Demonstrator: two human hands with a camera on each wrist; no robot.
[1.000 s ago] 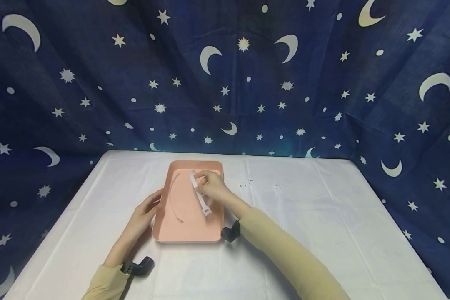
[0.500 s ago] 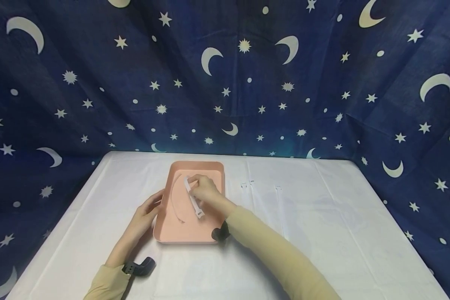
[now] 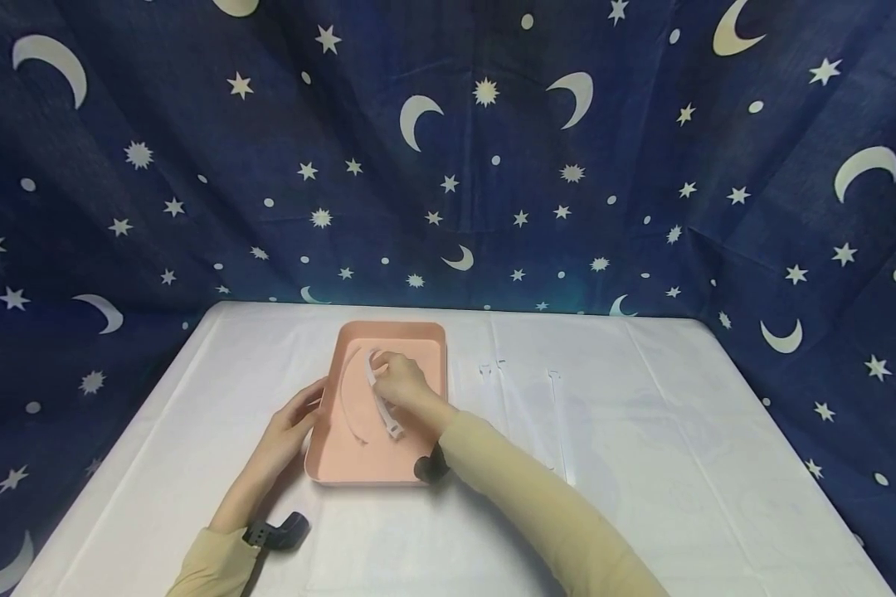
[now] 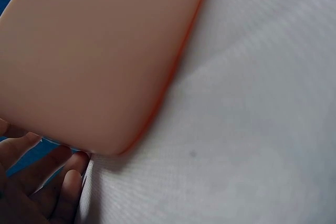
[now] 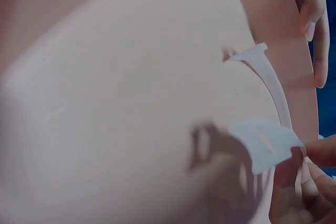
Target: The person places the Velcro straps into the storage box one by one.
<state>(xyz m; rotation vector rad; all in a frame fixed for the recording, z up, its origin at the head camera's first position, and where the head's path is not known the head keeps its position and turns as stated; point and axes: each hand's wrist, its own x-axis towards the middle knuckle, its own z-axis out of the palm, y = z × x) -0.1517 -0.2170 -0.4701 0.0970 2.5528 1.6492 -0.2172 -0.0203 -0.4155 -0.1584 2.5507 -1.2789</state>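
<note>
A pink tray (image 3: 343,464) lies on the table. My right hand (image 3: 403,383) is over its middle and pinches a white cable strap with a slotted head (image 3: 391,424). In the right wrist view, the held strap's head (image 5: 262,145) hangs close over the tray floor, casting a shadow. A second strap (image 3: 347,406) stands curved on its edge along the tray's left side; its head end (image 5: 257,51) shows in the right wrist view too. My left hand (image 3: 285,431) rests with extended fingers (image 5: 320,51) against the outside of the tray's left wall.
Right of the tray, three white straps lie lengthwise on the white tablecloth: one (image 3: 485,371) near the tray, another (image 3: 502,366) beside it, and one (image 3: 560,423) farther right. A blue curtain (image 3: 463,207) with moons and stars hangs behind the table.
My right hand has moved left and a little toward me inside the tray, lowering the strap it pinches. The left hand stays at the tray's wall.
</note>
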